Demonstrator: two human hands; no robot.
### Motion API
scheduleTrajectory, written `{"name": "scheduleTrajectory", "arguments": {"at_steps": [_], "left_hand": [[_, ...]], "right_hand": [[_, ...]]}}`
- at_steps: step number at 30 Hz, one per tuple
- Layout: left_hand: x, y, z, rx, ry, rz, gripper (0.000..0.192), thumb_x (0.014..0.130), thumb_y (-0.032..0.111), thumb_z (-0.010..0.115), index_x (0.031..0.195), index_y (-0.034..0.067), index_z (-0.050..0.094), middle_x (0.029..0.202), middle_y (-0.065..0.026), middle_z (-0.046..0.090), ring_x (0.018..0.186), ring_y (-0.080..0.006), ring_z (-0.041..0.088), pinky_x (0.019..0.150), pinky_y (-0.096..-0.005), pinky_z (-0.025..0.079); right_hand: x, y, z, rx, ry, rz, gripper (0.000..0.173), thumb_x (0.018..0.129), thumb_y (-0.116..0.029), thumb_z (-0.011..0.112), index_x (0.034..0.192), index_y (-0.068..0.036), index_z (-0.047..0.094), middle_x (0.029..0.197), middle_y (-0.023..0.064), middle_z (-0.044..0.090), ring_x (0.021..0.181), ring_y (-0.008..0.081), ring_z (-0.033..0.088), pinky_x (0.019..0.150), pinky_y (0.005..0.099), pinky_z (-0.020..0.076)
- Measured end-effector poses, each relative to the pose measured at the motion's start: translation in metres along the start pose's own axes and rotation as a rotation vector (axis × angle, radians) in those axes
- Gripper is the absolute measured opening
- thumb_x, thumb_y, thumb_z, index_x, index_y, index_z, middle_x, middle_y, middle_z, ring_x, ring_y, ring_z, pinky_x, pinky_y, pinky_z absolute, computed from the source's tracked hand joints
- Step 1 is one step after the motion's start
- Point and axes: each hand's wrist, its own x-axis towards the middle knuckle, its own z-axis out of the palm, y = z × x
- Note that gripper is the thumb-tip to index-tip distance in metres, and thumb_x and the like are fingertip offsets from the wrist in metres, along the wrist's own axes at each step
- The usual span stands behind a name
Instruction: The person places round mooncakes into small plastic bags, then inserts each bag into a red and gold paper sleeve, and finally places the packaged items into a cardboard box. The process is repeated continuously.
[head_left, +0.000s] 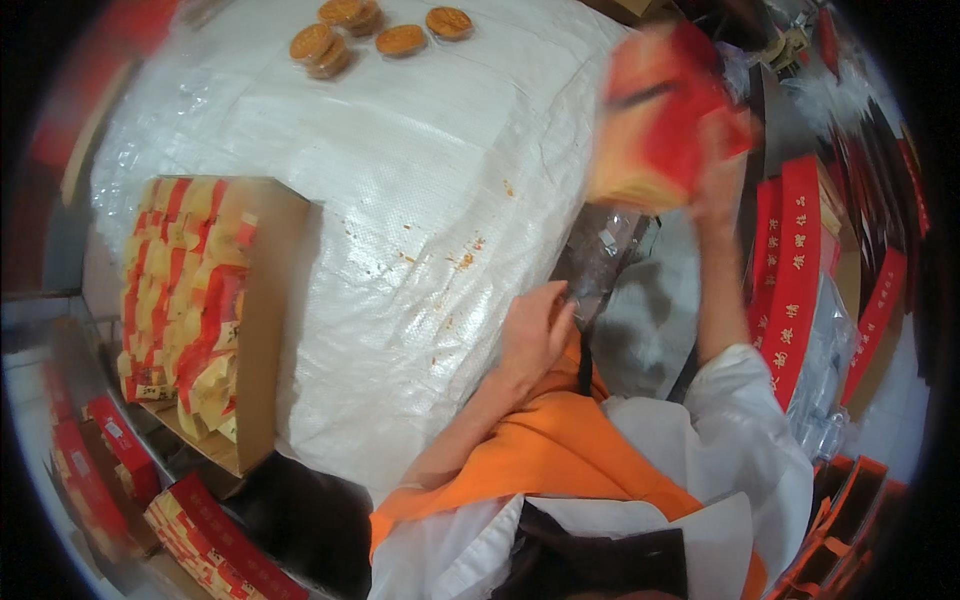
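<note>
My right hand (721, 169) grips the side of a red and yellow package (641, 154) beyond the table's right edge; both are blurred by motion. A dark band crosses the package's upper part. My left hand (534, 334) is at the near right edge of the table, in front of my orange apron (570, 450). Its fingers are loosely curled and a little apart, with nothing seen in them. The table has a white woven plastic sheet (390, 187) over it, with orange-brown crumbs (466, 259) near my left hand.
A cardboard carton (281, 300) packed with yellow and red wrapped packets (184, 300) lies at the table's left. Several round pastries (401, 40) in clear trays sit at the far side. Red printed boxes (799, 277) stand on the right, and more packed cartons (217, 536) lie low left.
</note>
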Motion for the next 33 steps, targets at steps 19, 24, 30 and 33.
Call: {"name": "scheduleTrajectory", "arguments": {"at_steps": [19,24,30,33], "left_hand": [[0.006,0.003,-0.023,-0.161,0.019,-0.207,0.016,0.086,0.005,0.061,0.102,0.002,0.062,0.091,-0.0141,0.066,0.081,-0.0303,0.063,0.071,-0.0346,0.05],[-0.008,0.008,-0.028,-0.043,-0.047,-0.107,0.019,0.084,0.005,0.062,0.103,0.004,0.063,0.095,-0.0158,0.066,0.085,-0.0319,0.063,0.074,-0.0355,0.051],[-0.014,0.003,-0.031,-0.211,0.052,-0.181,0.027,0.083,0.009,0.066,0.108,0.003,0.06,0.088,-0.0147,0.064,0.079,-0.0317,0.061,0.068,-0.0371,0.048],[-0.011,0.008,-0.022,-0.355,-0.187,-0.37,0.044,0.079,0.013,0.071,0.118,0.001,0.054,0.1,-0.0177,0.062,0.09,-0.0305,0.061,0.076,-0.0348,0.049]], "right_hand": [[-0.001,0.019,-0.051,0.359,0.286,0.008,0.043,0.095,-0.035,0.05,0.122,-0.001,0.056,0.099,0.0148,0.066,0.088,0.028,0.063,0.083,0.0401,0.047],[-0.041,0.204,-0.054,-1.087,-0.302,-0.074,0.046,0.092,-0.036,0.055,0.12,0.001,0.057,0.097,0.0118,0.069,0.093,0.0241,0.064,0.08,0.0373,0.0493],[-0.018,0.117,-0.072,0.029,0.239,0.257,0.055,0.095,-0.039,0.053,0.129,0.004,0.048,0.12,0.0147,0.061,0.104,0.0291,0.061,0.084,0.0435,0.0529],[-0.019,0.064,-0.06,0.549,0.12,0.358,0.055,0.096,-0.039,0.051,0.134,0.001,0.043,0.126,0.0132,0.056,0.107,0.0281,0.06,0.086,0.0451,0.0535]]}}
